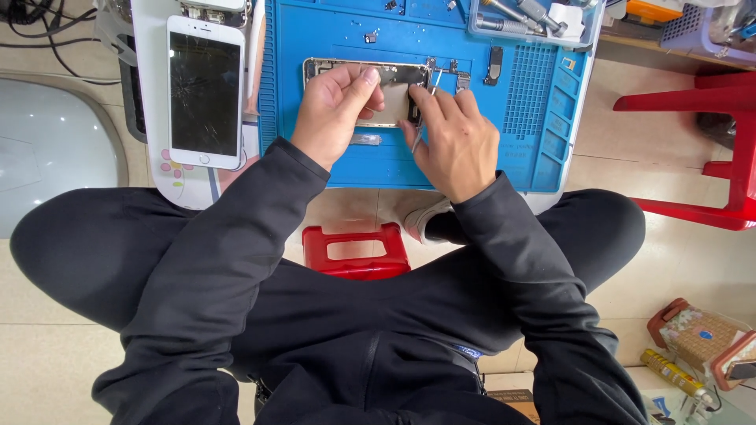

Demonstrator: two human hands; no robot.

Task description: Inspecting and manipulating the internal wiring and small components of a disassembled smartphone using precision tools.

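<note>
While the head view looks straight down, the left hand (335, 110) rests curled on the opened phone chassis (394, 83), fingers bent and thumb pressing its upper edge to pin it to the blue work mat (315, 47). Just right of it, the right hand (457, 138) pinches slim metal tweezers (421, 130), tips angled toward the chassis's right end beneath the fingers. Small loose parts (494, 64) lie on the mat beyond the right hand; a white phone with a cracked screen (205, 93) lies well left of the left hand on the tabletop (150, 47). Judgement: internal disassembly is under way, a component being lifted or seated. Next move likely calls for steady bracing and a fine, shallow tweezer pull.
</note>
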